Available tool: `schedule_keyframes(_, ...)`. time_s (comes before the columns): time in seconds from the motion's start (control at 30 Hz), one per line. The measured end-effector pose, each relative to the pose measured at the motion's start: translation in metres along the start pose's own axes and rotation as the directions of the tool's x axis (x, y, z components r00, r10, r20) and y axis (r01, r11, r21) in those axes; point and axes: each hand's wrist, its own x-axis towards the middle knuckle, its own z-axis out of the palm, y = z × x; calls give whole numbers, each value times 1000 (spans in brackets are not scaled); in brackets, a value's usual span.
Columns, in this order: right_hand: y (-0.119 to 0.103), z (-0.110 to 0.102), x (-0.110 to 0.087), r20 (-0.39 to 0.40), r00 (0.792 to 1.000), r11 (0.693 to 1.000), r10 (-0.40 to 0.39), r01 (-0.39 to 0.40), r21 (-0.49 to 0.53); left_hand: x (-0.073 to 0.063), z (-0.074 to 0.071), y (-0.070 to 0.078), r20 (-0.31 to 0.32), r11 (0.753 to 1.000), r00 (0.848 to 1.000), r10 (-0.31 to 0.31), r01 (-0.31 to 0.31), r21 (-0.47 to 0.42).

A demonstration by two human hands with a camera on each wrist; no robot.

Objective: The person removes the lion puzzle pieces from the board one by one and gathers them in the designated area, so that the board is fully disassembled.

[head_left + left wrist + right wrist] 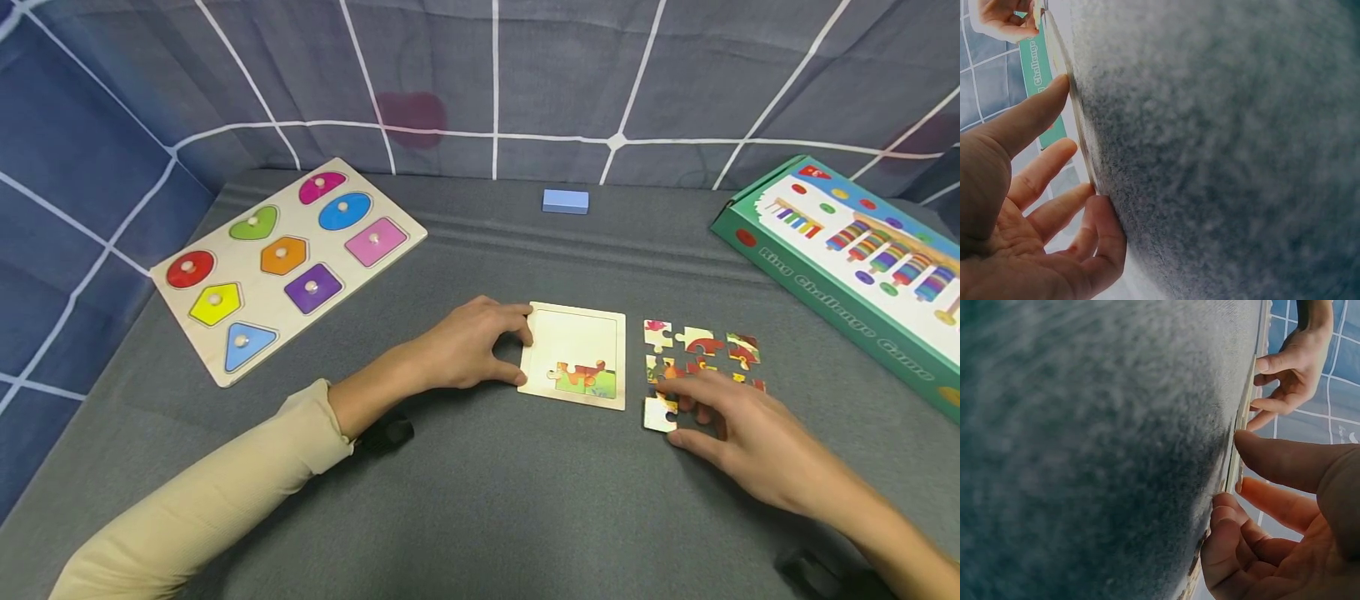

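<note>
A square wooden puzzle tray (573, 333) lies mid-table, with joined green-and-orange picture pieces (587, 379) in its lower right part. My left hand (480, 343) is at the tray's left edge; its thumb and fingertips touch that edge, spread apart. To the right, my right hand (750, 437) pinches a pale jigsaw piece (657, 414) between thumb and index finger, at the near left corner of the loose pieces. Several other jigsaw pieces (700, 340) lie in rows, partly hidden under that hand. In the right wrist view, the thumb (1260, 453) and index finger meet the piece's edges.
A wooden shape board (247, 321) with colourful knobbed shapes lies at the left. At the back sits a small blue block (566, 202). A green game box (832, 308) stands at the right. Grid-patterned cloth (442, 75) hangs behind the grey table cover (480, 508).
</note>
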Motion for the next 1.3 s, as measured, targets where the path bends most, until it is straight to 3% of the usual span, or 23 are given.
schedule_keyframes(0.37, 4, -1, -1, 135, 985, 994, 103, -99, -39, -1, -1, 1, -1, 1000, 1000, 2, -2, -10)
schedule_keyframes(0.8, -1, 2, 0, 35, 999, 996, -5, 9, -94, 0, -1, 1, -8, 1000, 1000, 13, -13, -1)
schedule_keyframes(1.07, 0, 1, 0, 53, 998, 997, 23, -20, -71, 0, -1, 1, -9, 1000, 1000, 19, -19, -3)
schedule_keyframes(1.3, -3, -1, 1, 21, 1000, 996, 16, -15, -87, 1, -1, 0, -5, 1000, 1000, 22, -22, 0)
